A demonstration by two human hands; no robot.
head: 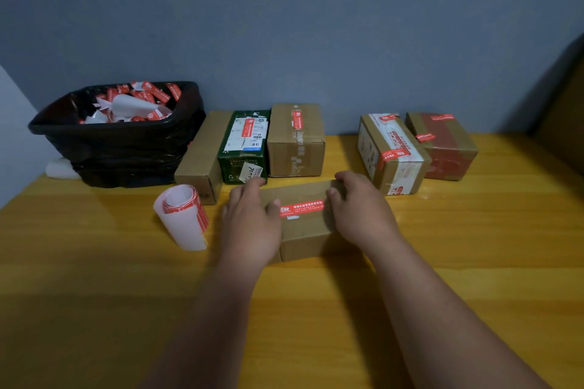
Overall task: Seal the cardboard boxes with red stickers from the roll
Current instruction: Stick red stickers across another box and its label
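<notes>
Your left hand [251, 224] lies on the left end of the box [305, 230], fingers curled over its far edge and thumb resting on top beside the sticker [301, 208]; that grip holds the box. Your right hand [360, 215] wraps the right end the same way, fingers curled over the far top edge, thumb tip touching the sticker's right end. The red sticker runs across the box top between your two thumbs, lying flat.

The box sits on the yellow wooden surface [94, 294], near its middle and just in front of a row of other boxes. Just left of your left hand stands the roll [181, 215], loosely wound, with white backing paper trailing towards you and red stickers showing on its outer wrap.

Behind, from the left: a plain brown carton [202, 155], a green box [245, 148] with white labels and a red sticker, and a taller brown box [297, 142] with a red sticker on top. To the right, apart from these, stand a taped box [392, 155] with red stickers and a reddish box [442, 145] touching it.

At far left a bin [126, 148] lined with a black bag holds white backing scraps and red stickers.
</notes>
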